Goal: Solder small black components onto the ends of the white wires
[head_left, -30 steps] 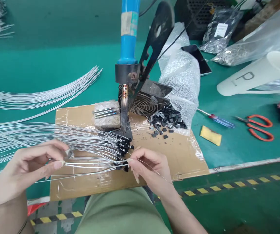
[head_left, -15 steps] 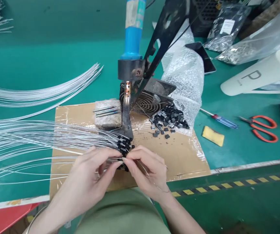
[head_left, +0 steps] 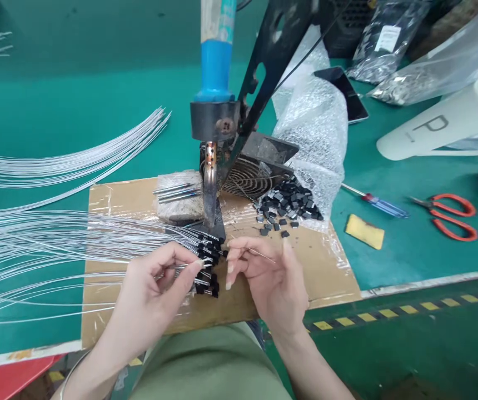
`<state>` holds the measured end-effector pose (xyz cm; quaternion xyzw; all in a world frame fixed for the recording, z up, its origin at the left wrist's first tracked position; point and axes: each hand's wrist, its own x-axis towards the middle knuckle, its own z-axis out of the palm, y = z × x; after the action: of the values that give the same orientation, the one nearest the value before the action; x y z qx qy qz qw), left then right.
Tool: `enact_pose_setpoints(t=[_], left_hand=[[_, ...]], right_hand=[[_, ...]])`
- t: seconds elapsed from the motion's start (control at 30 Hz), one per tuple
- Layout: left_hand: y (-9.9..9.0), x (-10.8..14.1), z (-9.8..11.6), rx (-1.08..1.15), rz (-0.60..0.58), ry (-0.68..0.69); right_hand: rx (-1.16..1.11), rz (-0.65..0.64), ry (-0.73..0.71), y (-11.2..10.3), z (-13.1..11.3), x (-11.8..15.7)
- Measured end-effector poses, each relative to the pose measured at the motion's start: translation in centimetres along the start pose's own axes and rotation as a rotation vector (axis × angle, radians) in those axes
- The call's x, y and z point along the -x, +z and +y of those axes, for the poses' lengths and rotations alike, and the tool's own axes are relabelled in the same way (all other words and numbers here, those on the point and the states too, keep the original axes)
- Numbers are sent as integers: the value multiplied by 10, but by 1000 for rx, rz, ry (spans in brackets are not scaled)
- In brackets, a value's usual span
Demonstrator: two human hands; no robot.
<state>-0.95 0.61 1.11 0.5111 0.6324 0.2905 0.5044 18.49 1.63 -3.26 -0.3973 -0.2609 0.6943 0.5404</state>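
My left hand [head_left: 158, 294] is closed in a pinch on a thin white wire whose tip shows at the thumb and forefinger. Under and beyond it, a bundle of white wires [head_left: 109, 233] ends in several small black connectors [head_left: 209, 244] on the cardboard. To the right of these, my right hand [head_left: 270, 278] is raised with the palm turned up and the thumb apart. A thin needle-like metal wire [head_left: 259, 254] lies across its curled fingers, held there. Its fingertips are apart from the connectors and from my left hand.
A blue hot-air gun [head_left: 214, 72] points its nozzle down on a black bracket. Loose black pieces [head_left: 289, 200] lie by bubble wrap [head_left: 314, 122]. Orange-handled scissors [head_left: 451, 214], a screwdriver [head_left: 381, 204], a yellow sponge [head_left: 364, 231] and a white cup [head_left: 439, 122] are to the right.
My right hand has moved right, away from my left fingertips, and its thumb and fingers have opened apart. My left hand keeps its pinch, with the fingertips slightly further left.
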Motion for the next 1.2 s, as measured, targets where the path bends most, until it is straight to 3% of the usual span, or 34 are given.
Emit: enact_pose_setpoints(t=[0.13,0.27,0.57,0.97,1.2], left_hand=[[2,0,6,37,66,-20],[5,1,12,67,81,-33],[4,1,2,38,47,12],[8,4,3,-13,73,76],[6,6,1,-27,46,60]], right_hand=[[153,31,-44,3,5,4],[245,-38,-69,13,8,7],[100,-40,22,25,8,6],[50,-20,110,24,7,4],[-5,-46,249,19,0,0]])
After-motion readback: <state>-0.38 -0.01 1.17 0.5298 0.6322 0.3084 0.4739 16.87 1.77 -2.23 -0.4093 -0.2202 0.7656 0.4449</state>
